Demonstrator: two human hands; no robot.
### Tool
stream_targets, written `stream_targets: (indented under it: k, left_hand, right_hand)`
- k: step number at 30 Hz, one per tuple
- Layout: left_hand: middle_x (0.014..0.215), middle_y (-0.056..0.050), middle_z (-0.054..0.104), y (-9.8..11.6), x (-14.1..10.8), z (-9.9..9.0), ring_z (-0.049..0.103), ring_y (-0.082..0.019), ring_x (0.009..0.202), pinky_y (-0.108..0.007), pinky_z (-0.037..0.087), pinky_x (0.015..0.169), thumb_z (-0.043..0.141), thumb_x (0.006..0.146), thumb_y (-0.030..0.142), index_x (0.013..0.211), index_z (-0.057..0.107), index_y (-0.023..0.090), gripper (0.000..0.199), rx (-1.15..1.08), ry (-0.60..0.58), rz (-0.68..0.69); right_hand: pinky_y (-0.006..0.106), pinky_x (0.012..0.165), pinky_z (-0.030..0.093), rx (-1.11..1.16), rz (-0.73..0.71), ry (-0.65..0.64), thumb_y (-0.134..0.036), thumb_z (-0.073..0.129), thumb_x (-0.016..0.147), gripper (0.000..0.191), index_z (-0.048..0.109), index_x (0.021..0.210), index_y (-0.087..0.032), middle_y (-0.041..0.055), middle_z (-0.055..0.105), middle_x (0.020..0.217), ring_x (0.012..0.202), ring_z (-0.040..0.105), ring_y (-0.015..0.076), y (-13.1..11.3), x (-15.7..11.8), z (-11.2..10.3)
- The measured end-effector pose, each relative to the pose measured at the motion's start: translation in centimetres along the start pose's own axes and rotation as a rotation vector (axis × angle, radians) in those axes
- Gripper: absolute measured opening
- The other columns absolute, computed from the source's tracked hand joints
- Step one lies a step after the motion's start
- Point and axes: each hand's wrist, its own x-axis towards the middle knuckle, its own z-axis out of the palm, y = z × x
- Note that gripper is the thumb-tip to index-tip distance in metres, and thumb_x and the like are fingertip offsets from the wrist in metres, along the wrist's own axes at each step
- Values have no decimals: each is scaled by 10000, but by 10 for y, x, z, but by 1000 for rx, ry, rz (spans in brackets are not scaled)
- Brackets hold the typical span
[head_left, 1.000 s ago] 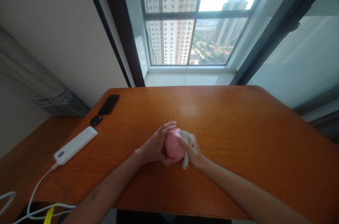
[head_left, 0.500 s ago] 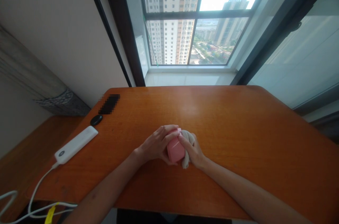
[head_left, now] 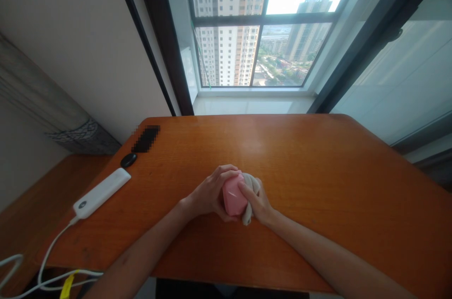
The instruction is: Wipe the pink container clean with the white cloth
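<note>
At far left a grey curtain (head_left: 63, 110) hangs against the wall (head_left: 92, 35), its lower end gathered in a patterned band. Below it, a white cable (head_left: 45, 261) loops over the near left edge of the wooden desk (head_left: 318, 186), with a yellow tag (head_left: 67, 286) close by. The cable runs into the near end of a white bar (head_left: 102, 194), which lies slantwise along the desk's left side and has a round mark on that end. Just past its far end sits a black disc (head_left: 128, 160), and beyond that a dark patch (head_left: 146, 139), too pixelated to name. Near the middle of the desk, the left hand (head_left: 211, 193) grips a pink block (head_left: 235, 199), fingers curled over its far side and thumb at its near side. A pale cloth (head_left: 251, 182) is bunched against the block's right side, gripped in the right hand (head_left: 260, 204), whose thumb presses on the block. Whether the block touches the desk, I cannot tell. Behind the desk stands a window (head_left: 261, 20); at far right is a pale panel (head_left: 406, 82).
</note>
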Motion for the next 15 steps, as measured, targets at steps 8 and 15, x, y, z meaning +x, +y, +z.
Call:
stream_targets:
  k: [8,15]
  left_hand:
    - [1467,-169,565,2,1,0,599,-429,1383,-590,531,1196,1070,543,525,1583,412,272,1257,-96,21,-77]
    - [1393,-123,622,8,0,-1,680,-334,1175,-492,590,1062,1003,604,575,1517,471,244,1107,-217,-15,-326]
  right_hand:
    - [317,593,516,-11,1,13,-887,736,818,683,625,736,-217,25,594,681,663,531,197,-2,0,2]
    - [291,555,460,-33,14,12,-843,740,845,652,628,722,-213,8,551,655,625,479,170,1,0,1]
